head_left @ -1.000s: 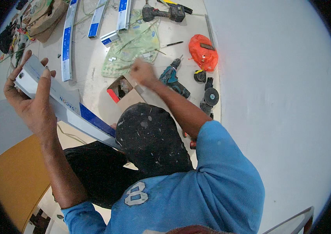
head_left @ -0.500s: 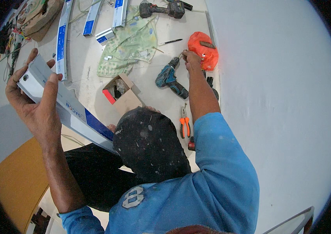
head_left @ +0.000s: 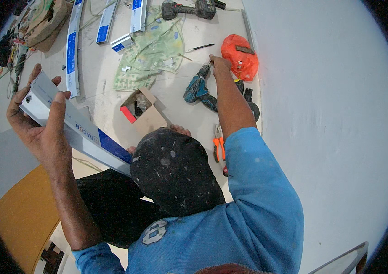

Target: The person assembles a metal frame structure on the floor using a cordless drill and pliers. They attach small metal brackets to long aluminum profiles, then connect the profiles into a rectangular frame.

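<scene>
In my left hand [head_left: 50, 132] is a long white metal profile [head_left: 77, 130] with a blue label band, tilted up at the left. My thumb and fingers close around its raised end, which has a small dark hole or fitting. Its lower end passes behind my dark, paint-spotted knee [head_left: 175, 169]. My right arm is stretched forward, and my right hand [head_left: 221, 66] has its fingers closed at the front tip of a blue and black cordless drill [head_left: 196, 89]. The drill lies on its side on the floor, its battery end partly behind my forearm. The fingers seem to pinch the bit.
An open cardboard box [head_left: 146, 112] stands before my knee. Pliers with orange handles [head_left: 218, 147] lie beside my right arm. Farther off are an orange-red bag [head_left: 239, 59], a green cloth [head_left: 150, 57], a pen [head_left: 201, 47], another power tool [head_left: 187, 10] and several white-blue profiles [head_left: 72, 59]. A white wall [head_left: 322, 114] borders the right.
My right hand has shifted slightly left and up at the drill's tip, and its forearm now covers the drill's battery end. My left hand still holds the profile in nearly the same place.
</scene>
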Demonstrator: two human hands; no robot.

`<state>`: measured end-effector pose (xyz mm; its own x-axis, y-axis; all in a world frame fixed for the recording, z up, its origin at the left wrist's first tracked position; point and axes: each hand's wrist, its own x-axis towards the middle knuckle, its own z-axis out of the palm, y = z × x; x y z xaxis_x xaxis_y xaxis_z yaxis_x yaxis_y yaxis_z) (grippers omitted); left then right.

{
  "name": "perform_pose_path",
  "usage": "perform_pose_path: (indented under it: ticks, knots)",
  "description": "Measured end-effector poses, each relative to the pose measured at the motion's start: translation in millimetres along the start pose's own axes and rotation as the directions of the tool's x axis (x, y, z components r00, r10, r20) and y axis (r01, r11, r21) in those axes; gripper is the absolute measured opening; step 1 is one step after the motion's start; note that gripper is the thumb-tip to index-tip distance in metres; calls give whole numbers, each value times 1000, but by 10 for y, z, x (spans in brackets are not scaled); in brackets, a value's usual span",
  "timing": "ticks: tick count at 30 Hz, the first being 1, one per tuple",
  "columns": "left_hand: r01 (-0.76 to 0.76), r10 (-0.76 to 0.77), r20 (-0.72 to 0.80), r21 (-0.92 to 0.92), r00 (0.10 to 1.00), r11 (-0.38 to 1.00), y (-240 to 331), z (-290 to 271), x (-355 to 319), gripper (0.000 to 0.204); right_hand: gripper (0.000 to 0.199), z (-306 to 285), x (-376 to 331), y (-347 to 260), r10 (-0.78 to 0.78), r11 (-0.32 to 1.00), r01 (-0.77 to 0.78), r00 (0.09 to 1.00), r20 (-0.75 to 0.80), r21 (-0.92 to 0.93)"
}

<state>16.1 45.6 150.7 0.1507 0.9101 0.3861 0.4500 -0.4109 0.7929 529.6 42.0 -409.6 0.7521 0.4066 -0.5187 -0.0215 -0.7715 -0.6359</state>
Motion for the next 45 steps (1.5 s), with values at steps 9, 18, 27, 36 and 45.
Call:
perform_pose_path:
  ticks: [9,18,27,36,45]
  knots:
    - [4,-4,6,24,1000,1000,65,-79,-22,61,15,-47,-1280,-659,107,761,-225,968,225,608]
    - [7,-7,4,60,1000,998,25,-46,-7,65,16,110,-692,-329,-30,899,-39,988,151,435]
    - [7,-6,-10,27,1000,1000,72,-32,8,63,12,-119,-1334,-625,80,755,-199,974,213,625]
    - [30,-29,16,-43,999,999,111,159,38,61,56,-671,-1833,-190,-238,894,343,909,342,-290]
    - [-63,87,191,-129,978,990,-454,1024,21,53,105,-780,-2890,8,-563,553,704,710,423,-446]
